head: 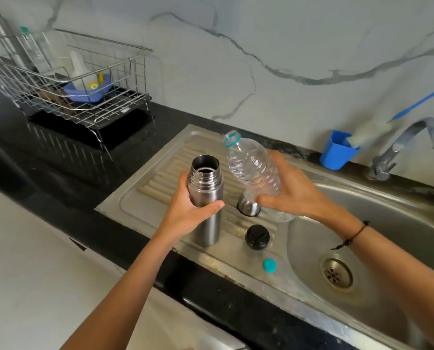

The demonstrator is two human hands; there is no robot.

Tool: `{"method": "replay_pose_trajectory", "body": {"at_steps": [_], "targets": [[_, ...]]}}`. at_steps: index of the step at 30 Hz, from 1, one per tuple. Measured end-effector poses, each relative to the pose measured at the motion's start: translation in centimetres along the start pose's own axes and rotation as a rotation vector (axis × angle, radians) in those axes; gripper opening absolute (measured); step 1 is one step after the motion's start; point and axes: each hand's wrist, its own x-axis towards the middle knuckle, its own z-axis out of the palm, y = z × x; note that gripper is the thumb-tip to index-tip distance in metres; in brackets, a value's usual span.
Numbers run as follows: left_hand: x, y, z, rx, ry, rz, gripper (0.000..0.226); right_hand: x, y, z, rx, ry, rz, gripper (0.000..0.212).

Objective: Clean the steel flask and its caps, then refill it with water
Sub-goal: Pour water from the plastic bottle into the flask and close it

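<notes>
The steel flask (207, 198) stands upright and uncapped on the sink's ribbed drainboard (160, 180). My left hand (188, 210) grips its body. My right hand (289, 190) holds a clear plastic water bottle (251, 165), uncapped and tilted, its mouth up and to the left, just right of the flask's mouth. The steel cup cap (247, 204) sits upside down on the drainboard, partly behind the bottle. The black inner cap (257, 236) lies in front of it. A teal bottle cap (270, 265) rests near the sink's front rim.
The sink bowl (387, 223) with its drain (336, 274) lies to the right, the tap (410, 137) behind it. A blue cup (337, 151) holding a brush stands by the wall. A wire dish rack (66, 79) with bottles sits at back left on the black counter.
</notes>
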Motion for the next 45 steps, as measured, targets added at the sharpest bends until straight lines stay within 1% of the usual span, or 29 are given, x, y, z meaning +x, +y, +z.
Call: {"method": "replay_pose_trajectory", "body": {"at_steps": [3, 6, 12, 14, 18, 22, 30, 45], "targets": [[0.0, -0.1, -0.1, -0.022, -0.014, 0.005, 0.073, 0.3, 0.2, -0.2, -0.147, -0.031, -0.066, 0.081], [-0.1, -0.3, -0.2, -0.03, -0.025, 0.002, 0.073, 0.7, 0.3, -0.8, -0.269, -0.092, -0.05, 0.085], [-0.1, -0.2, -0.3, -0.026, -0.043, -0.004, 0.073, 1.0, -0.6, -2.2, -0.448, -0.088, -0.112, 0.091], [-0.1, -0.2, -0.3, -0.024, -0.048, -0.003, 0.075, 1.1, -0.8, -2.6, -0.501, -0.084, -0.135, 0.09], [-0.3, -0.1, -0.3, -0.018, -0.046, -0.004, 0.075, 1.0, -0.7, -3.2, -0.597, -0.076, -0.166, 0.078], [-0.3, 0.1, -0.2, -0.02, -0.043, -0.008, 0.075, 1.1, -1.0, -3.7, -0.695, -0.053, -0.179, 0.078], [-0.2, -0.3, -0.1, -0.038, -0.037, -0.005, 0.074, 1.2, -1.3, -4.1, -0.79, -0.045, -0.243, 0.077], [-0.2, -0.2, -0.2, -0.032, -0.04, -0.006, 0.075, 1.2, -1.8, -4.3, -0.857, -0.029, -0.25, 0.079]]}}
